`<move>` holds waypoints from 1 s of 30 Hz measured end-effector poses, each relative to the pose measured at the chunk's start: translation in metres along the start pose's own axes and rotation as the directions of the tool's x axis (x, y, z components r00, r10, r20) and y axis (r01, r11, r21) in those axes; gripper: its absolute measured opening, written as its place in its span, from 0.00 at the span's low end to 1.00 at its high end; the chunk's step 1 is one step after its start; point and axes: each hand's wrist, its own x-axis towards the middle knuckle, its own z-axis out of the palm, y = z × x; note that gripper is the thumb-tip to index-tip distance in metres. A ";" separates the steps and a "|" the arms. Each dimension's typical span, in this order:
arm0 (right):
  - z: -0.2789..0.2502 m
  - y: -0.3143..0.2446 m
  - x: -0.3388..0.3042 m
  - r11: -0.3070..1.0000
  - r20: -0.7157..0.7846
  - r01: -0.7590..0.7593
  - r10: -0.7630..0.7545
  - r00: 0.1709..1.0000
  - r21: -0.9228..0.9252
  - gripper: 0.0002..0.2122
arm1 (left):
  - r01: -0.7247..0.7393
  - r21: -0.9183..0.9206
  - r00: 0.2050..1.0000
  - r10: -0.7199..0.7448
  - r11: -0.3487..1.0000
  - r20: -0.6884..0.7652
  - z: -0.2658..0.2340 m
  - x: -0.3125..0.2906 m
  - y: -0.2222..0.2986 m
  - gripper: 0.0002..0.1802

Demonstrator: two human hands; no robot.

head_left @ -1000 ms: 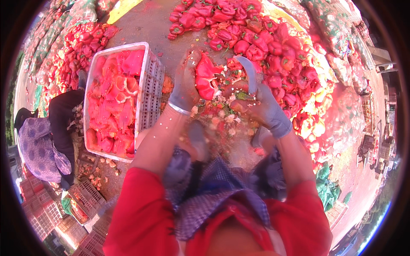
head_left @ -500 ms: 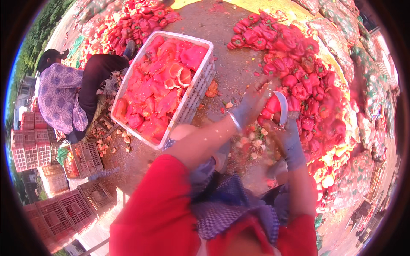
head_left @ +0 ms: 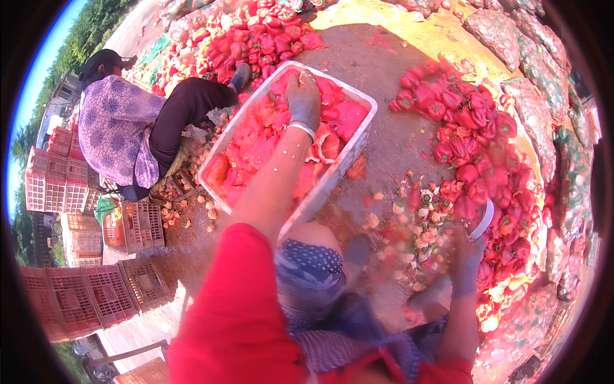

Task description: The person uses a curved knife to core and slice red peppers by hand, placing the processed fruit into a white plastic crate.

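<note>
My left hand [head_left: 304, 101], in a grey-blue glove with a pale band at the wrist, reaches over the white plastic crate [head_left: 365, 105]. The crate is heaped with cut red pepper pieces [head_left: 259, 144]. Its fingers are curled down against the pieces; whatever they hold is hidden. At the right, my right hand [head_left: 465, 253], also gloved, is closed round a curved knife [head_left: 484, 219], blade pointing up. A whole red pepper [head_left: 465, 207] sits just beyond those fingers, at the edge of a pile of red peppers [head_left: 492, 169]; I cannot tell whether they touch it.
Pepper cores and scraps [head_left: 427, 233] litter the ground between my feet and the pile. A person in a patterned purple top [head_left: 118, 131] sits at the left, near another pepper pile [head_left: 262, 41]. Stacked crates [head_left: 57, 173] stand far left; filled mesh sacks [head_left: 495, 38] line the right.
My left hand has moved left from beside the knife to over the crate. My right hand, still holding the knife, is apart from it. The view has shifted, moving the scene rightward.
</note>
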 end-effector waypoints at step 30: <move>0.049 0.034 0.025 0.974 -0.125 -0.227 0.226 0.966 0.007 0.07 | -0.407 0.911 0.893 -0.182 0.067 0.412 -0.031 0.105 -0.144 0.36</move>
